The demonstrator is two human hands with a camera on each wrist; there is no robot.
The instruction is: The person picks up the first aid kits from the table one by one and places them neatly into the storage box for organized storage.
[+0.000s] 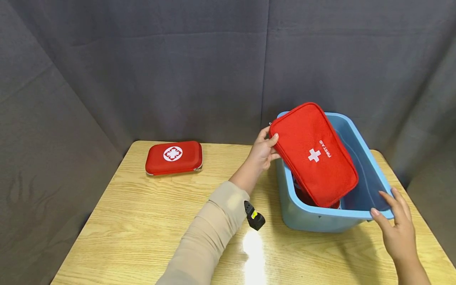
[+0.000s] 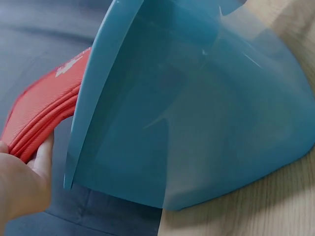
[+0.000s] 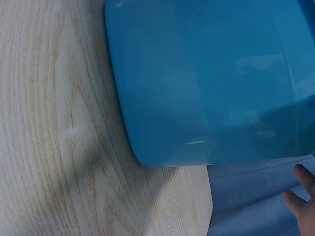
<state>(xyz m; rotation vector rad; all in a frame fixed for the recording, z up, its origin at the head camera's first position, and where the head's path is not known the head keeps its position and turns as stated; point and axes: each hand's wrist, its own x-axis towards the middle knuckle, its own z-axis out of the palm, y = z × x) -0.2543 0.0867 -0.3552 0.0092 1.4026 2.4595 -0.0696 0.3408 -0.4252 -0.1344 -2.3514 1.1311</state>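
A red first aid pouch with a white cross is held by my left hand at its left edge, thumb on top and fingers beneath. It tilts over the opening of a blue plastic bin, covering much of it. In the left wrist view the pouch shows its layered zipped side beyond the bin's rim. My right hand is at the bin's front right corner, fingers spread and fingertips at the rim. The right wrist view shows part of this hand beside the bin wall.
A red hard-shell first aid case with a round white emblem lies at the table's back left. Partly hidden things, one of them reddish, are in the bin under the pouch. Grey cloth hangs behind the wooden table.
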